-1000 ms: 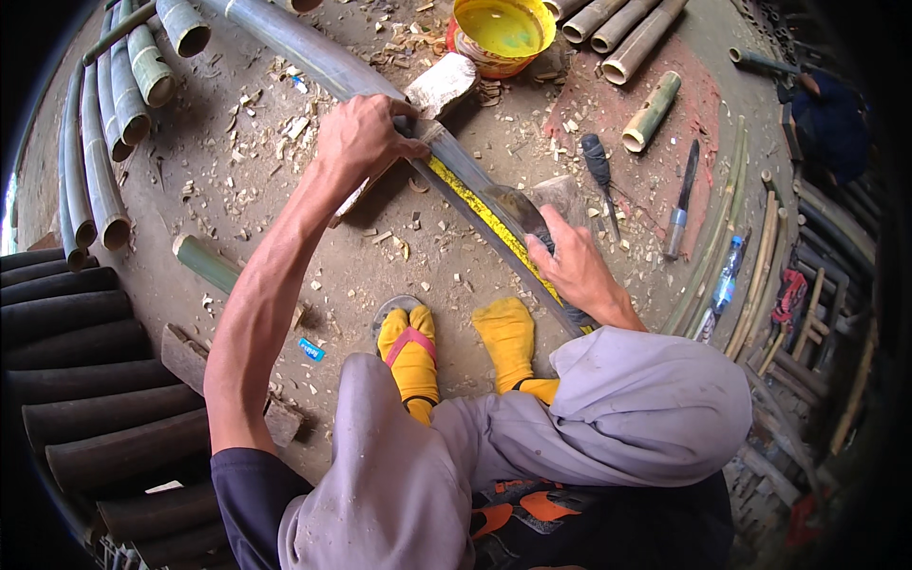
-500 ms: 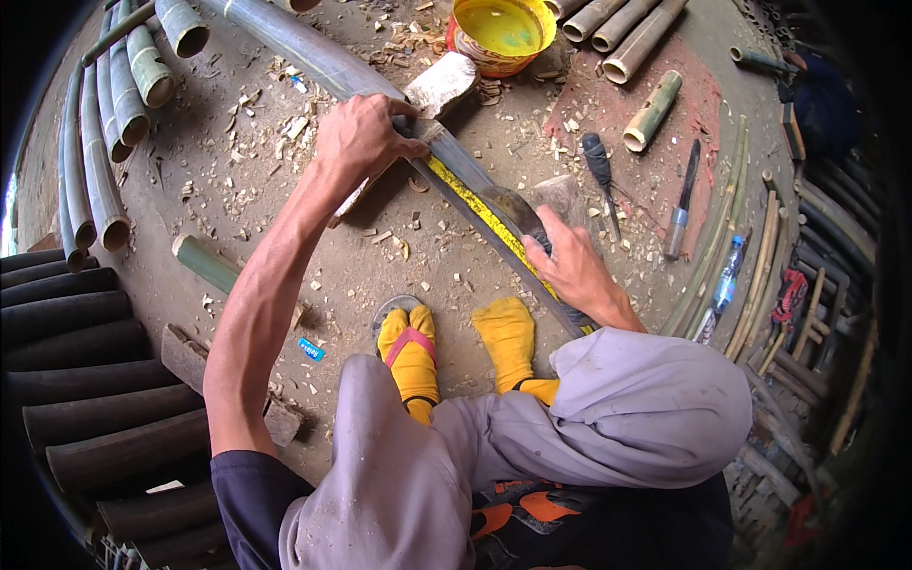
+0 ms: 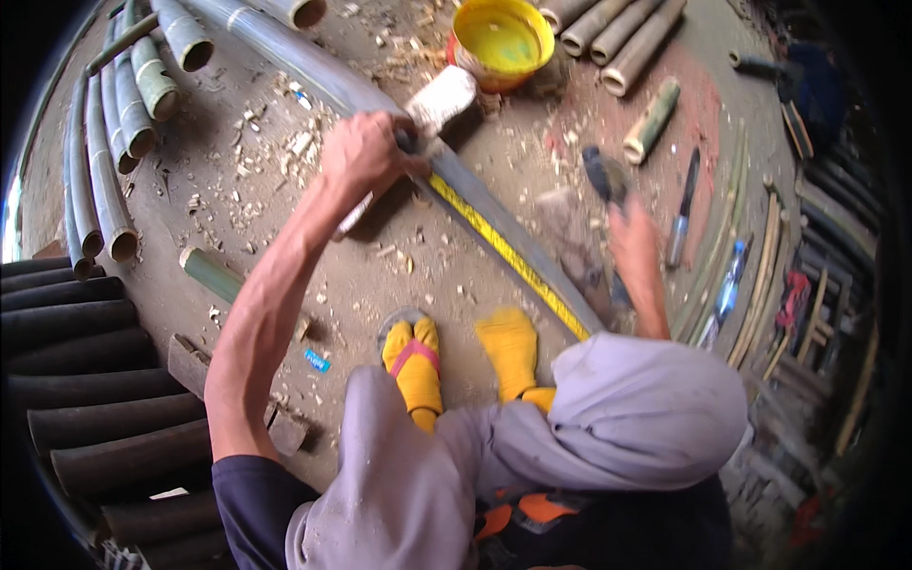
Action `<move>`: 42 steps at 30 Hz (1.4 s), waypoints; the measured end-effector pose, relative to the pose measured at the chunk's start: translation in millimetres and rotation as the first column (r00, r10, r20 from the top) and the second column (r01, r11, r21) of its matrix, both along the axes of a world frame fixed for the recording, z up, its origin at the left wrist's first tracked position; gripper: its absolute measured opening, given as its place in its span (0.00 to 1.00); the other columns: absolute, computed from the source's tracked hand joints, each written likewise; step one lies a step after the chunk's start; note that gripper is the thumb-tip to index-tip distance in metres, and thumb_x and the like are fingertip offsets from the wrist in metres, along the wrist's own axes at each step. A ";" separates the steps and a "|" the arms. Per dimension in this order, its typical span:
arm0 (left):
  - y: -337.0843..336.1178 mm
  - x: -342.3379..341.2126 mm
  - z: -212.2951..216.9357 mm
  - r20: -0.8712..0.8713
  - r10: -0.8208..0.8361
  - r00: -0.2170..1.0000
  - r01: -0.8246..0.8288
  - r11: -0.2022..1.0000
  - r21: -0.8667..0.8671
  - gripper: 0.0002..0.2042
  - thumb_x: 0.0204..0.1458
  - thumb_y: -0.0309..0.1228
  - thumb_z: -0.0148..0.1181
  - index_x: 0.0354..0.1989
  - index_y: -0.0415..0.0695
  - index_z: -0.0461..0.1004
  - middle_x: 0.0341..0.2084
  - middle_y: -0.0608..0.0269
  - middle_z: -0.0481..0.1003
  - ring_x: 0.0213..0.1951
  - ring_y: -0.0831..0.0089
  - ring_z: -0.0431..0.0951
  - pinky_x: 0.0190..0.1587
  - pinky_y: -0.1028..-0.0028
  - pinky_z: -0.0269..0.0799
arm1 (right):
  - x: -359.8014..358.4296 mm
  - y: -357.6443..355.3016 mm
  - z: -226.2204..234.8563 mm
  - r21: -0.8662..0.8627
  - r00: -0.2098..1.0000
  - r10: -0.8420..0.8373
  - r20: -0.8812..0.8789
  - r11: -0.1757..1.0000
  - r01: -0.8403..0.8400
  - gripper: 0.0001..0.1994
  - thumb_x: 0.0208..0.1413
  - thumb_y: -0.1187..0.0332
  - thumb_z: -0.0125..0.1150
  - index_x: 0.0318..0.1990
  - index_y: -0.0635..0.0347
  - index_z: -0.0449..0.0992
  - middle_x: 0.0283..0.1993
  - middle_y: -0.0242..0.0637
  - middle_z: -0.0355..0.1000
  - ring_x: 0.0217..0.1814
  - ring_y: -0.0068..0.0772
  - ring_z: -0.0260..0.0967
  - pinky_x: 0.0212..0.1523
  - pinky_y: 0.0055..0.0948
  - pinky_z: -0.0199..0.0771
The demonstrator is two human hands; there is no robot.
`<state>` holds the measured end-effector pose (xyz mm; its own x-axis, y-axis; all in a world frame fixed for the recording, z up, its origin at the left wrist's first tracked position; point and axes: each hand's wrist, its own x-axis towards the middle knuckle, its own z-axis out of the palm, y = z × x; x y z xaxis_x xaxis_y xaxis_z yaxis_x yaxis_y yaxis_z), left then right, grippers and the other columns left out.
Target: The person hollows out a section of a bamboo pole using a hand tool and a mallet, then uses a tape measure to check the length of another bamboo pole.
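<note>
My left hand (image 3: 366,152) is closed round a long grey bamboo pole (image 3: 313,71), which slants from the far left toward my right knee. A dark piece (image 3: 407,142) shows under its fingers; its kind is unclear. From there a yellow measuring tape (image 3: 508,256) runs straight along the pole's near side. My right hand (image 3: 632,233), smeared by motion, is off the pole to the right. It is by a dark-handled tool (image 3: 597,171), like a screwdriver or awl; whether the fingers touch it I cannot make out. A pale block (image 3: 442,100) lies against the pole.
A yellow bucket (image 3: 502,43) stands beyond the pole. Cut bamboo tubes (image 3: 152,85) lie at the far left, with more (image 3: 641,47) at the far right. A short bamboo piece (image 3: 652,122) and a knife (image 3: 682,209) lie to the right. Chips litter the floor.
My right hand has left the pole and tape and moved right, toward the dark-handled tool. My left hand keeps its hold on the pole. More of the tape shows.
</note>
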<state>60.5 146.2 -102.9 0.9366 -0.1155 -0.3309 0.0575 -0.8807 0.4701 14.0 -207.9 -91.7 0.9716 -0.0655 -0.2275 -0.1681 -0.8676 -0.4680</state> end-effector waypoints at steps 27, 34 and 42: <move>132.9 82.4 -23.0 0.116 0.131 0.985 -0.144 0.983 0.117 0.34 0.29 0.48 0.74 0.52 0.58 0.75 0.35 0.55 0.80 0.36 0.63 0.81 0.40 0.66 0.76 | 62.9 180.9 10.4 0.374 0.785 0.618 0.052 0.717 -0.589 0.09 0.57 0.72 0.50 0.39 0.68 0.61 0.23 0.64 0.67 0.31 0.68 0.69 0.26 0.53 0.65; 135.1 81.9 -25.9 0.124 0.150 0.981 -0.161 0.983 0.085 0.34 0.29 0.47 0.74 0.52 0.56 0.76 0.34 0.55 0.80 0.35 0.63 0.81 0.39 0.67 0.76 | 78.8 208.1 -4.8 0.366 0.783 0.622 0.009 0.727 -0.582 0.12 0.57 0.71 0.50 0.43 0.71 0.63 0.23 0.63 0.68 0.31 0.65 0.70 0.27 0.50 0.66; 133.7 83.3 -22.4 0.114 0.150 0.982 -0.158 0.986 0.061 0.32 0.30 0.45 0.75 0.51 0.54 0.76 0.34 0.56 0.80 0.32 0.67 0.81 0.38 0.68 0.77 | 88.3 220.6 -14.3 0.325 0.792 0.610 0.016 0.746 -0.581 0.13 0.57 0.70 0.50 0.46 0.71 0.64 0.24 0.61 0.70 0.30 0.61 0.73 0.27 0.46 0.70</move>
<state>143.8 279.9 -125.3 0.9722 0.0524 -0.2284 0.1467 -0.8962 0.4186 102.4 12.7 -105.9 0.7650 0.6050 -0.2207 0.2841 -0.6245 -0.7275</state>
